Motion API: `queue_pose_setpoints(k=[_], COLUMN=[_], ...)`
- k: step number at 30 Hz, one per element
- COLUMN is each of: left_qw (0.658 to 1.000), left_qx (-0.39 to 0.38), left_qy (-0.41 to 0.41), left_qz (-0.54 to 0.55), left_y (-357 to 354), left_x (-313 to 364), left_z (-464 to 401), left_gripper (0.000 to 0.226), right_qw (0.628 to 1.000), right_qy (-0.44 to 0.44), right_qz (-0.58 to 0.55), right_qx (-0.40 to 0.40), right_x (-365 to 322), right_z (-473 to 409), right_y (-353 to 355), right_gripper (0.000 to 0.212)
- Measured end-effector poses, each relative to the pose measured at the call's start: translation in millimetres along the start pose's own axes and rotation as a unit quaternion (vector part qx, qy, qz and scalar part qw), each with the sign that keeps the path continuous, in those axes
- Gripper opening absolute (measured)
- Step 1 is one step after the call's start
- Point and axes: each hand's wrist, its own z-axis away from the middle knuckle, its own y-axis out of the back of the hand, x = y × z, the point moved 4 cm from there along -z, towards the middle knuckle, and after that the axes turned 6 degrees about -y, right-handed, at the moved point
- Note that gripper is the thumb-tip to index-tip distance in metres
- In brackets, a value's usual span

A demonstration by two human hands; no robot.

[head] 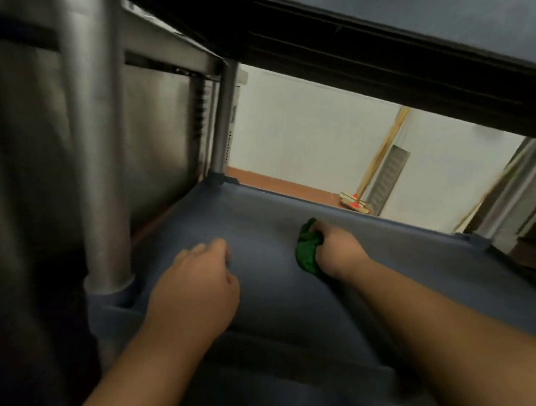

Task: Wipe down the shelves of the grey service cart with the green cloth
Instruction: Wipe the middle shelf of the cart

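Right hand (335,245) has its fingers clamped round the bunched green cloth (309,252), pressed on the cart's lower shelf (261,222) toward its far edge, prob. mid-wipe. Left hand (199,282) rests on the shelf nearer the front-left post (97,150), fingers loosely curled, holding nothing, likely bracing. Shelf holds nothing else.

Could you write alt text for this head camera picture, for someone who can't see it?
A right hand grips a bunched green cloth on a grey cart shelf, under another shelf. The left hand rests nearby, holding nothing.
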Motion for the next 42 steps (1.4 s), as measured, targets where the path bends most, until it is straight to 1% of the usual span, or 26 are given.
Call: queue_pose_setpoints(k=[4,7,9,11,13,16,19,22,24,28,32,36,39,42], left_qw=[0.999,0.998,0.997,0.994,0.993,0.996,0.997,0.997,0.998,0.996,0.993,0.987,0.979,0.974], left_qx=[0.03,0.045,0.056,0.073,0.076,0.054,0.051,0.051,0.041,0.011,-0.037,-0.098,-0.134,-0.163], left_qy=[0.009,-0.001,-0.006,0.003,0.01,0.007,0.008,0.003,-0.011,-0.062,-0.099,-0.127,-0.148,-0.143], left_qz=[0.015,0.033,0.056,0.085,0.086,0.072,0.051,0.05,0.055,0.064,0.049,0.012,-0.031,-0.067], left_y=[22.7,30.3,33.3,35.1,35.6,32.4,25.0,10.5,-3.8,-36.7,-77.2,-120.4,-140.8,-150.4], left_x=[-14.3,-17.7,-23.3,-28.1,-29.1,-23.4,-10.6,16.1,43.4,113.7,186.4,245.6,270.4,275.8], left_z=[1.9,4.0,3.6,1.5,0.7,3.0,4.4,5.3,7.7,16.7,23.8,18.6,7.5,-4.1], left_gripper=[0.011,0.009,0.013,0.024,0.03,0.016,0.007,0.007,0.009,0.01,0.008,0.007,0.008,0.022], right_qw=[0.997,0.99,0.98,0.968,0.965,0.969,0.978,0.987,0.991,0.997,0.997,0.991,0.982,0.973], right_qy=[0.077,0.137,0.19,0.238,0.253,0.243,0.209,0.156,0.124,0.052,-0.036,-0.106,-0.163,-0.216], right_qz=[-0.004,-0.026,-0.04,-0.05,-0.046,-0.027,0.002,0.032,0.045,0.062,0.062,0.069,0.076,0.053], right_qx=[-0.016,-0.027,-0.04,-0.055,-0.052,-0.019,0.002,0.009,0.01,0.017,0.027,0.044,0.054,0.059], right_x=[-105.7,-162.0,-193.9,-213.8,-216.4,-194.9,-154.8,-93.9,-41.8,78.4,208.0,327.3,402.4,454.2], right_z=[-9.5,-11.5,-8.3,-4.9,-5.6,-9.9,-13.4,-16.1,-14.4,-5.5,14.8,37.0,53.1,68.5], right_y=[-28.7,-44.5,-51.1,-55.0,-57.9,-57.1,-47.0,-29.3,-14.5,22.5,64.6,100.8,125.9,146.1], right_gripper=[0.046,0.041,0.039,0.041,0.041,0.041,0.042,0.046,0.048,0.048,0.042,0.04,0.041,0.042])
